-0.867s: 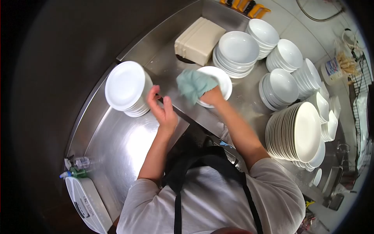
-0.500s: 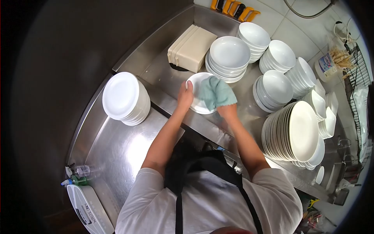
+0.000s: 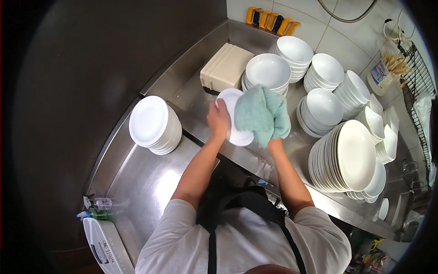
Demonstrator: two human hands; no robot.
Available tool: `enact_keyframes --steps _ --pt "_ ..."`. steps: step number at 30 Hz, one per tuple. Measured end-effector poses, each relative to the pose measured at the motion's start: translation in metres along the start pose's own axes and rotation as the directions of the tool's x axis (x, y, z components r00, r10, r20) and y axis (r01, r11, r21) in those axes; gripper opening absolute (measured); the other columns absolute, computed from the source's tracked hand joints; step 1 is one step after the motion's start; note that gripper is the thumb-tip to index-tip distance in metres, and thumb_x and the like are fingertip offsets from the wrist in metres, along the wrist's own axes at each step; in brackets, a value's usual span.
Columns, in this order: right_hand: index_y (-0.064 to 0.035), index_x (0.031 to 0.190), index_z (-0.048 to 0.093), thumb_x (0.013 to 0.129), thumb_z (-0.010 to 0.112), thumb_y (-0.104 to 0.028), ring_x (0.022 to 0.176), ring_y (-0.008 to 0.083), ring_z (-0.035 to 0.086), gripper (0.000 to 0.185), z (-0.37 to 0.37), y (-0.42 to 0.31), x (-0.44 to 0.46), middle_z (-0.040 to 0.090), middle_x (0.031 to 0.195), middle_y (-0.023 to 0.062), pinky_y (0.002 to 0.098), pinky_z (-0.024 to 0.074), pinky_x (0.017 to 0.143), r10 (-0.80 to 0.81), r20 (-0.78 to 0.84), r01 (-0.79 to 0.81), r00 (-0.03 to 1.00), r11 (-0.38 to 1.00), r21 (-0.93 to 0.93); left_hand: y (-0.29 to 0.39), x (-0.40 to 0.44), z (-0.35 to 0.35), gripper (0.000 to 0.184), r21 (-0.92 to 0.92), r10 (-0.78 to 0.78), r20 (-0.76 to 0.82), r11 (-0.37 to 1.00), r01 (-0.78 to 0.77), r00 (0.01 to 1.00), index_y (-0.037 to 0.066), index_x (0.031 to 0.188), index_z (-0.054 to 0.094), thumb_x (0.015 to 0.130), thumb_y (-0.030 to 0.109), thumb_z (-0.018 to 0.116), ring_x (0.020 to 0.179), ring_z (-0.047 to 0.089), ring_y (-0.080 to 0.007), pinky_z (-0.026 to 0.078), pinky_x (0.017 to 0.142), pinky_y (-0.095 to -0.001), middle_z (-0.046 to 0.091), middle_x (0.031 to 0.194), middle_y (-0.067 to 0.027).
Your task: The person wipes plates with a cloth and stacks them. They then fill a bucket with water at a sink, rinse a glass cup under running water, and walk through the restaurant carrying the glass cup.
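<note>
A white plate (image 3: 240,136) is held between both hands above the steel tabletop (image 3: 188,106), in front of the person, with its face tilted. The rim at the left is grasped by the fingers of the left hand (image 3: 219,121), the thumb being laid along the edge of the face. A pale green cloth (image 3: 262,112) is grasped by the right hand (image 3: 274,144) and spread over the right portion of the plate; the fingers of this hand are covered by the cloth, and their exact placement cannot be told. Whether the plate's underside is in contact with the tabletop cannot be told. Directly beyond the plate, a stack of round bowls (image 3: 268,71) is positioned, with a beige box (image 3: 226,67) located to its left. Further bowls (image 3: 324,105) are stacked toward the wall on the right. A tall stack of large plates (image 3: 360,155) is placed to the right of the right hand. A separate stack of plates (image 3: 153,122) is set on the left section of the tabletop, apart from the left hand. At the lower left, a container marked "WASTE ONLY" (image 3: 104,246) is located near a green spray bottle (image 3: 97,213).
</note>
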State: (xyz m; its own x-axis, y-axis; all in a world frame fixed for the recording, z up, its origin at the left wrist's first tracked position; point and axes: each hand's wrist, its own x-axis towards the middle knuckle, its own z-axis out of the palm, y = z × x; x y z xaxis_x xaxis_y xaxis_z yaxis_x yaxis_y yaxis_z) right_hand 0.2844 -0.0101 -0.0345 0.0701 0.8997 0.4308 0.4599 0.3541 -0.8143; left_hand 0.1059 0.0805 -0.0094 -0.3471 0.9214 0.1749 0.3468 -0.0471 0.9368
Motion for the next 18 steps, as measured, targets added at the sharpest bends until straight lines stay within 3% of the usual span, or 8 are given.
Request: enact_keyframes --steps 1,3,5,9,11,14,16,18 --pt "-0.0025 0.137 0.044 0.084 0.069 -0.025 0.127 0.0281 0.047 0.064 0.008 -0.017 0.000 0.049 0.139 0.0111 0.0374 0.0341 0.108 -0.083 -0.033 0.086 0.996 0.991 0.102 -0.013 0.002 0.008 0.045 -0.072 0.142 -0.018 0.987 -0.143 0.990 -0.002 0.095 0.056 0.098 0.041 0.045 0.079 0.062 -0.0351 0.047 0.076 -0.0410 0.062 0.077 -0.0187" --pt "-0.0023 0.139 0.042 0.084 0.068 -0.025 0.127 0.0280 0.047 0.065 0.018 -0.061 0.010 0.049 0.139 0.0104 0.0377 0.0342 0.108 -0.012 0.062 0.002 0.998 0.989 0.149 -0.020 -0.010 0.019 0.044 -0.184 0.429 0.012 0.889 -0.419 0.903 -0.002 0.094 0.056 0.099 0.041 0.045 0.078 0.060 -0.0333 0.047 0.074 -0.0401 0.062 0.076 -0.0174" --pt "-0.0027 0.138 0.044 0.082 0.069 -0.026 0.127 0.0290 0.046 0.065 0.022 -0.089 0.031 0.047 0.141 0.0110 0.0385 0.0344 0.108 0.183 0.256 -0.195 0.949 0.980 0.025 -0.008 -0.030 0.021 0.044 -0.349 0.558 0.089 0.793 -0.499 0.825 -0.002 0.094 0.056 0.099 0.040 0.045 0.077 0.059 -0.0315 0.046 0.073 -0.0391 0.061 0.076 -0.0162" --pt "-0.0033 0.135 0.046 0.081 0.067 -0.026 0.129 0.0315 0.044 0.063 0.045 -0.096 0.024 0.045 0.142 0.0130 0.0405 0.0357 0.107 -0.024 0.300 0.039 0.954 0.998 -0.043 -0.014 -0.029 -0.021 0.042 -0.471 0.451 0.220 0.825 -0.311 0.865 -0.002 0.092 0.055 0.100 0.038 0.045 0.074 0.056 -0.0279 0.045 0.071 -0.0373 0.059 0.074 -0.0136" --pt "-0.0024 0.133 0.047 0.082 0.064 -0.022 0.128 0.0323 0.046 0.058 0.037 -0.183 0.008 0.046 0.140 0.0142 0.0416 0.0372 0.106 -0.219 0.190 0.222 0.957 0.975 0.002 -0.026 -0.028 -0.066 0.042 -0.504 0.366 0.300 0.845 -0.179 0.881 -0.002 0.091 0.055 0.100 0.038 0.045 0.073 0.055 -0.0261 0.045 0.070 -0.0363 0.058 0.074 -0.0123" --pt "-0.0018 0.131 0.049 0.081 0.062 -0.021 0.124 0.0325 0.048 0.055 0.065 -0.184 0.008 0.049 0.137 0.0146 0.0439 0.0384 0.104 -0.534 0.111 0.537 0.838 0.843 0.000 -0.034 -0.048 -0.123 0.041 -0.548 0.281 0.350 0.835 -0.049 0.894 -0.001 0.090 0.055 0.100 0.037 0.045 0.072 0.053 -0.0234 0.044 0.068 -0.0349 0.057 0.072 -0.0104" --pt "-0.0031 0.131 0.049 0.082 0.063 -0.024 0.125 0.0322 0.047 0.055 0.061 -0.193 0.029 0.049 0.137 0.0146 0.0453 0.0371 0.104 -0.608 0.066 0.605 0.792 0.794 0.056 -0.027 -0.052 -0.110 0.040 -0.571 0.262 0.262 0.818 -0.070 0.929 -0.001 0.089 0.055 0.101 0.036 0.045 0.071 0.051 -0.0216 0.043 0.067 -0.0340 0.056 0.072 -0.0091" --pt "-0.0049 0.132 0.049 0.083 0.063 -0.029 0.128 0.0328 0.044 0.056 0.058 -0.193 0.044 0.048 0.137 0.0151 0.0466 0.0346 0.106 -0.411 0.257 0.370 0.875 0.908 0.195 -0.019 -0.054 -0.078 0.040 -0.560 0.246 0.103 0.815 -0.148 0.964 -0.001 0.088 0.055 0.101 0.035 0.045 0.070 0.050 -0.0198 0.042 0.066 -0.0330 0.055 0.071 -0.0079"
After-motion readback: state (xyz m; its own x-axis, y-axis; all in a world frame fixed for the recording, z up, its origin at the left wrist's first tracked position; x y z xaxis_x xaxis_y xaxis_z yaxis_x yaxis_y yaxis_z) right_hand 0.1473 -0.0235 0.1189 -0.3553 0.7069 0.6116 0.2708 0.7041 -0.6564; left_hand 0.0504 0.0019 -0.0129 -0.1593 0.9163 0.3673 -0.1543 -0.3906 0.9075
